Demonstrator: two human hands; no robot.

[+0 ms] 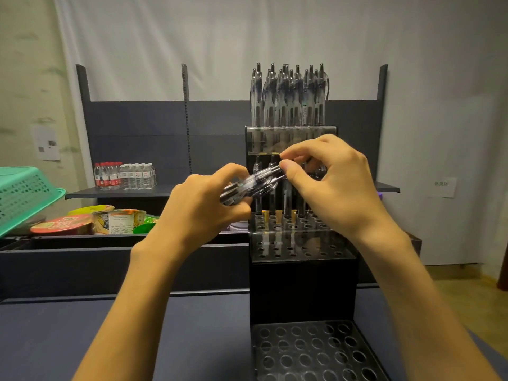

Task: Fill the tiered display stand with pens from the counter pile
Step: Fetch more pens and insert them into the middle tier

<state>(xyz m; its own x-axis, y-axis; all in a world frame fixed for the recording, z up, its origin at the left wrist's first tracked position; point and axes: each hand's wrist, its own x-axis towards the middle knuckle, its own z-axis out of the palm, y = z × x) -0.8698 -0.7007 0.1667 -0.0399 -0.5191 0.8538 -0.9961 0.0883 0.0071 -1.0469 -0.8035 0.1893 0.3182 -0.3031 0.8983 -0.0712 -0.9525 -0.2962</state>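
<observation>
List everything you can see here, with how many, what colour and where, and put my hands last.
Display stand: one, black, three tiers, right of centre.
Standing pens: about a dozen or more, clear with dark parts, top tier; a few more in the middle tier behind the hands.
Bottom tier: holes all empty.
Pen bundle: several, clear and dark, held between both hands.
Water bottles: two packs, red and white labels, back shelf.
Basket: one, green, far left.
Noodle cups: several, red and yellow, left bin.
Counter: dark blue-grey, foreground.
Left hand: grips the bundle.
Right hand: pinches the bundle's upper end.
</observation>
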